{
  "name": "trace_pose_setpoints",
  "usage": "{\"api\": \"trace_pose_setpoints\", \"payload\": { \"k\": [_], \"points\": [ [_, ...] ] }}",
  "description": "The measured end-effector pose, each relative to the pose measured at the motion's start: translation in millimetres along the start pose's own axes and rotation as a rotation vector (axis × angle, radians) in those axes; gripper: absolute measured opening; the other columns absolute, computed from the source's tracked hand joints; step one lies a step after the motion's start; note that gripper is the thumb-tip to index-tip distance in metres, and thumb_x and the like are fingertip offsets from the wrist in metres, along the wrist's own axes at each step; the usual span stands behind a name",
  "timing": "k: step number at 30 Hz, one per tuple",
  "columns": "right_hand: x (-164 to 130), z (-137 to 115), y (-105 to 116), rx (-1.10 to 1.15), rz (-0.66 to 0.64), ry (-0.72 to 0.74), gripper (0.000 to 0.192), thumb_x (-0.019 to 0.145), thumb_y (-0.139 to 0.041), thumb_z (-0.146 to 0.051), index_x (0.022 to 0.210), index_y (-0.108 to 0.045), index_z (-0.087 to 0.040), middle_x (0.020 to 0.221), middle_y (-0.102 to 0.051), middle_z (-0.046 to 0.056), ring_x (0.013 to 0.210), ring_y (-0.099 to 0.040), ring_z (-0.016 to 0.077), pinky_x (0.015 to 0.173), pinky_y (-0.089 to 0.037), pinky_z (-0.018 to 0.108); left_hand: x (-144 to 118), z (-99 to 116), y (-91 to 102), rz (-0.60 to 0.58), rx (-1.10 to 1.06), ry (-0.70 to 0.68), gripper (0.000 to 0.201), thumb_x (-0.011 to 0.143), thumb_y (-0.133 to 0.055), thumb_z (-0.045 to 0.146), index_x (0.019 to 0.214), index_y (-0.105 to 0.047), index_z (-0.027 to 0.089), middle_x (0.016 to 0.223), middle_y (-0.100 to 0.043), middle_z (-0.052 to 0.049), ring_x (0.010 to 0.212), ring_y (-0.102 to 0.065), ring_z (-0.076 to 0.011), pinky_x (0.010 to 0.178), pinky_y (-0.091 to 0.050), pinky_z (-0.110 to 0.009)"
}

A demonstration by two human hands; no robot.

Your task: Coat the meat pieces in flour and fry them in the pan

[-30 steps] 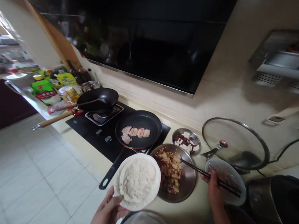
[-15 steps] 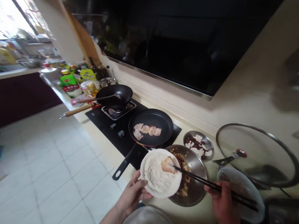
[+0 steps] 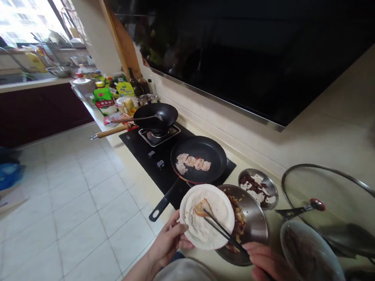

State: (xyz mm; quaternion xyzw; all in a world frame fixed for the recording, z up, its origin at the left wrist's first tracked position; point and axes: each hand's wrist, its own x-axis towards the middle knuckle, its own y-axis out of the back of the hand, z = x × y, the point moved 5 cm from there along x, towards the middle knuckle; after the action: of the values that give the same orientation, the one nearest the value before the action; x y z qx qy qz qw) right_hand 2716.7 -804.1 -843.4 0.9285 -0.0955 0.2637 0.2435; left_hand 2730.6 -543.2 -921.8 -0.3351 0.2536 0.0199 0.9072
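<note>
From my end of the feed I can read no words, brands or numbers — the green bag carries pale print on a red band, and the yellow bag near it shows darker marks — all too small and blurred for me.

I see the left hand holding a white bowl of pale powder, the right hand holding black chopsticks at an orange-brown food piece inside. Just beyond, whitish pieces lie in the frying pan.
</note>
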Motion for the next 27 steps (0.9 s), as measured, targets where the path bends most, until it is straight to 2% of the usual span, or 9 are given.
{"api": "trace_pose_setpoints", "payload": {
  "k": [3, 7, 11, 13, 18, 21, 24, 26, 27],
  "points": [
    [-2.2, -20.4, -7.7, 0.021, -0.075, 0.148, 0.018, 0.082, -0.058, -0.054, 0.084, -0.072, -0.042, 0.078, -0.074, -0.001, 0.076, -0.071, 0.0227, 0.067, -0.061, 0.038, 0.3, -1.3, -0.6, -0.008, -0.009, -0.006, 0.059, 0.075, -0.067, 0.017, 0.128, -0.044, 0.016, 0.082, -0.075, -0.008, 0.057, -0.070, -0.0177, 0.052, -0.058, -0.024],
    [20.8, -40.8, 2.7, -0.088, -0.152, 0.329, 0.016, 0.087, -0.057, -0.037, 0.092, -0.071, -0.039, 0.085, -0.076, -0.001, 0.071, -0.072, 0.0197, 0.065, -0.061, 0.033, 1.9, -2.3, -0.3, -0.006, -0.002, 0.002, 0.062, 0.075, -0.067, 0.018, 0.131, -0.042, 0.015, 0.082, -0.075, -0.009, 0.055, -0.069, -0.0175, 0.052, -0.057, -0.024],
    [54.6, -54.0, 16.3, -0.274, 0.080, 0.381, 0.028, 0.091, -0.048, -0.025, 0.070, -0.066, -0.025, 0.059, -0.069, 0.001, 0.048, -0.065, 0.0165, 0.047, -0.056, 0.026, 0.9, -0.5, 0.0, 0.009, 0.004, 0.006, 0.067, 0.072, -0.069, 0.019, 0.133, -0.040, 0.015, 0.079, -0.074, -0.008, 0.053, -0.068, -0.0177, 0.051, -0.057, -0.025],
    [62.2, -64.1, 17.1, -0.347, 0.138, 0.426, 0.031, 0.092, -0.047, -0.021, 0.066, -0.062, -0.022, 0.051, -0.064, 0.000, 0.043, -0.062, 0.0144, 0.043, -0.053, 0.022, -0.8, 0.6, -0.2, 0.012, 0.007, 0.005, 0.066, 0.071, -0.070, 0.020, 0.131, -0.042, 0.015, 0.080, -0.074, -0.007, 0.053, -0.068, -0.0176, 0.051, -0.057, -0.026],
    [57.8, -80.1, 19.7, -0.450, 0.019, 0.566, 0.022, 0.089, -0.047, -0.014, 0.078, -0.064, -0.023, 0.062, -0.070, 0.000, 0.056, -0.069, 0.0142, 0.054, -0.058, 0.019, -2.4, -0.6, 0.8, 0.012, 0.005, 0.002, 0.066, 0.071, -0.071, 0.020, 0.130, -0.044, 0.015, 0.079, -0.073, -0.007, 0.052, -0.066, -0.0165, 0.050, -0.056, -0.026],
    [57.0, -72.7, 19.4, -0.464, -0.169, 0.659, 0.017, 0.088, -0.050, -0.014, 0.091, -0.062, -0.025, 0.079, -0.075, 0.000, 0.069, -0.072, 0.0145, 0.068, -0.061, 0.020, -0.9, -3.7, 0.9, -0.014, 0.013, -0.010, 0.067, 0.071, -0.071, 0.020, 0.132, -0.043, 0.016, 0.084, -0.074, -0.008, 0.051, -0.066, -0.0167, 0.050, -0.056, -0.027],
    [54.2, -63.1, 12.6, -0.465, -0.402, 0.879, 0.013, 0.090, -0.053, -0.021, 0.099, -0.062, -0.023, 0.089, -0.077, 0.001, 0.076, -0.073, 0.0126, 0.075, -0.059, 0.015, 0.3, -3.7, -0.2, -0.052, 0.009, -0.041, 0.062, 0.073, -0.070, 0.020, 0.130, -0.046, 0.017, 0.089, -0.073, -0.009, 0.050, -0.066, -0.0155, 0.049, -0.056, -0.026],
    [51.1, -58.7, 12.1, -0.423, -0.400, 0.935, 0.014, 0.094, -0.050, -0.027, 0.098, -0.063, -0.024, 0.086, -0.077, 0.000, 0.074, -0.073, 0.0109, 0.074, -0.058, 0.011, 1.0, 0.0, 0.2, -0.054, 0.002, -0.068, 0.060, 0.073, -0.071, 0.019, 0.128, -0.048, 0.017, 0.089, -0.073, -0.009, 0.049, -0.065, -0.0147, 0.047, -0.055, -0.024],
    [51.1, -56.4, 13.9, -0.395, -0.327, 0.868, 0.016, 0.095, -0.047, -0.030, 0.097, -0.063, -0.026, 0.083, -0.077, -0.001, 0.072, -0.073, 0.0105, 0.073, -0.058, 0.010, 1.4, 2.9, 1.1, -0.042, 0.000, -0.084, 0.060, 0.072, -0.071, 0.019, 0.127, -0.048, 0.017, 0.088, -0.073, -0.008, 0.050, -0.065, -0.0148, 0.046, -0.055, -0.024]
  ]
}}
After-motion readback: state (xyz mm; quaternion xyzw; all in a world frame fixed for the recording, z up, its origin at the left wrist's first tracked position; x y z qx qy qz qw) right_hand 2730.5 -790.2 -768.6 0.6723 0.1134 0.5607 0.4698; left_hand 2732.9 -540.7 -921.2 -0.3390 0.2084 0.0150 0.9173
